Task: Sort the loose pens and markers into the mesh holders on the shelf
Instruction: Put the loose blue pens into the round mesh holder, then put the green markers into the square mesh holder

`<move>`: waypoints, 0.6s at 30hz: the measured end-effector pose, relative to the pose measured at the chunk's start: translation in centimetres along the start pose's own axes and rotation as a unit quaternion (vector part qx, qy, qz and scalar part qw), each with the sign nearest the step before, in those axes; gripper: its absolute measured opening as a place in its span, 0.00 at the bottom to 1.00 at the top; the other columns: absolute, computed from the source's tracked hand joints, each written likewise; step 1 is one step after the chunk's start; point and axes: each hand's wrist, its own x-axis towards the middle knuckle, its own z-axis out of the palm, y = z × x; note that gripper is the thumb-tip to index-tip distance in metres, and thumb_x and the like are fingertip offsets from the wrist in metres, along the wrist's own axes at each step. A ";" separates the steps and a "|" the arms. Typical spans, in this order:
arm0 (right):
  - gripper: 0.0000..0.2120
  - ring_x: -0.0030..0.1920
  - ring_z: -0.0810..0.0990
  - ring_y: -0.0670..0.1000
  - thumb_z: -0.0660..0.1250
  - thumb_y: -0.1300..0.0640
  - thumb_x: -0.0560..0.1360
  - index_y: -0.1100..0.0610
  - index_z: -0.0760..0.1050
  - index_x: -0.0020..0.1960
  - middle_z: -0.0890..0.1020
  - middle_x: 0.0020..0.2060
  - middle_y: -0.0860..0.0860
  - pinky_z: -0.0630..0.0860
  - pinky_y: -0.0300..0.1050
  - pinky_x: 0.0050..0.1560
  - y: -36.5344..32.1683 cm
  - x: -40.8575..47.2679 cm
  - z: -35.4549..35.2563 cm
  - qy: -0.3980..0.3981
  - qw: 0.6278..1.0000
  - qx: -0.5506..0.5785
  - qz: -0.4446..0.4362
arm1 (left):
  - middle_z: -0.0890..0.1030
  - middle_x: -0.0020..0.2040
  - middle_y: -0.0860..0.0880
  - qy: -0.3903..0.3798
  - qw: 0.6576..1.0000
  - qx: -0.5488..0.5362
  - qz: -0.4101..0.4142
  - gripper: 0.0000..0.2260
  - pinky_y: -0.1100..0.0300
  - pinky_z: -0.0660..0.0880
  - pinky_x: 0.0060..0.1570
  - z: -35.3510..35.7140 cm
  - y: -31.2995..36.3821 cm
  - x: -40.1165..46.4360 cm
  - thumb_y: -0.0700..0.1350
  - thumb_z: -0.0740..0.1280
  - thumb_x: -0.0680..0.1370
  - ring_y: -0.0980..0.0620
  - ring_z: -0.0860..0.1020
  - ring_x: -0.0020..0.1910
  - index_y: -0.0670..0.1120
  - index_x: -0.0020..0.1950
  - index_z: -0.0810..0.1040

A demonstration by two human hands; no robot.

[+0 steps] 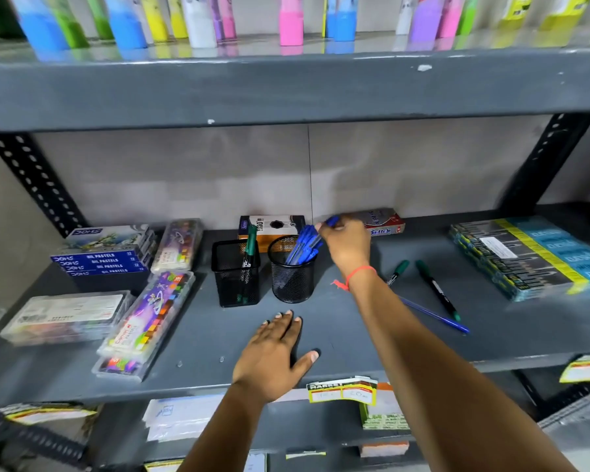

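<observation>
Two black mesh holders stand mid-shelf. The square holder (235, 277) has green markers in it. The round holder (292, 279) is filled with several blue pens (302, 248). My right hand (346, 245) is just right of and above the round holder, fingers pinched on a blue pen (332, 221) whose lower end reaches toward the bunch. My left hand (275, 356) lies flat and open on the shelf in front of the holders. Two green markers (436, 287) (397, 271) and one blue pen (436, 315) lie loose on the shelf, right of my right forearm.
Oil pastel boxes (106, 258) and crayon cases (150, 321) fill the shelf's left side. Pen boxes (273, 228) (384, 223) stand against the back wall. A stack of packets (528, 257) sits at the right. The shelf above (286, 90) overhangs with coloured bottles.
</observation>
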 end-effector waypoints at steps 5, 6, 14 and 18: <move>0.07 0.40 0.74 0.51 0.69 0.59 0.73 0.64 0.81 0.45 0.78 0.38 0.54 0.69 0.41 0.44 1.3 0.0 1.0 -0.023 1.000 -0.009 0.012 | 0.52 0.77 0.48 -0.004 1.000 0.003 -0.001 0.38 0.59 0.42 0.72 0.2 -0.1 0.1 0.69 0.42 0.70 0.52 0.49 0.75 0.48 0.74 0.52; 0.08 0.42 0.75 0.50 0.70 0.60 0.73 0.64 0.81 0.47 0.79 0.39 0.53 0.70 0.41 0.46 1.5 -0.1 1.0 -0.027 0.999 0.003 0.017 | 0.52 0.77 0.48 -0.005 1.000 0.004 -0.001 0.36 0.58 0.42 0.72 0.2 -0.1 0.1 0.68 0.44 0.72 0.52 0.49 0.75 0.48 0.74 0.52; 0.11 0.42 0.77 0.59 0.64 0.58 0.76 0.64 0.82 0.49 0.84 0.47 0.65 0.73 0.45 0.46 3.8 -1.9 -2.3 0.067 0.996 -0.046 0.040 | 0.52 0.77 0.47 -0.017 1.000 -0.009 0.005 0.43 0.58 0.42 0.71 -0.2 0.2 0.0 0.69 0.36 0.64 0.51 0.49 0.75 0.47 0.74 0.52; 0.10 0.47 0.80 0.62 0.59 0.63 0.75 0.66 0.77 0.42 0.83 0.48 0.65 0.72 0.45 0.43 7.2 -2.3 -5.0 0.057 0.975 -0.200 0.076 | 0.53 0.77 0.46 -0.035 0.999 -0.008 0.010 0.42 0.56 0.43 0.72 -0.4 1.0 0.4 0.69 0.37 0.66 0.49 0.50 0.75 0.46 0.74 0.53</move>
